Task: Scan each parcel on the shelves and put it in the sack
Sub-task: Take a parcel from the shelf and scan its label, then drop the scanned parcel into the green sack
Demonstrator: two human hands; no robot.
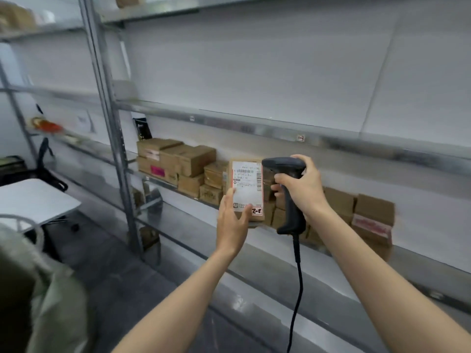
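- Parcel [246,189]: a small flat brown carton, held upright in front of the shelf [193,217], just left of the right hand [303,187]; its printed face is turned toward the person
- Left hand [233,225]: grips the parcel's lower part, with fingers lapping over the bottom of the label [246,184]; the upper half stands free
- Right hand: wrapped round the handle of the scanner [291,210], with one finger by the trigger; the scanner's head sits close beside the parcel's upper right edge; its cable [298,276] hangs down below the wrist
- Handling, as a judgement: one hand lifts it by an end, so it is likely light; the cardboard looks stiff and should not sag; the paper label may be a little slick under the fingers, so a grip across the bare side edges seems safer and keeps the barcodes uncovered
- Looks: a white label covers most of the front, with barcodes at the top and down the right side; a small red-edged tag [257,211] with handwriting sits at the lower right corner; fine print is too blurred to read
- More boxes [193,161] are stacked on the shelf beyond both hands
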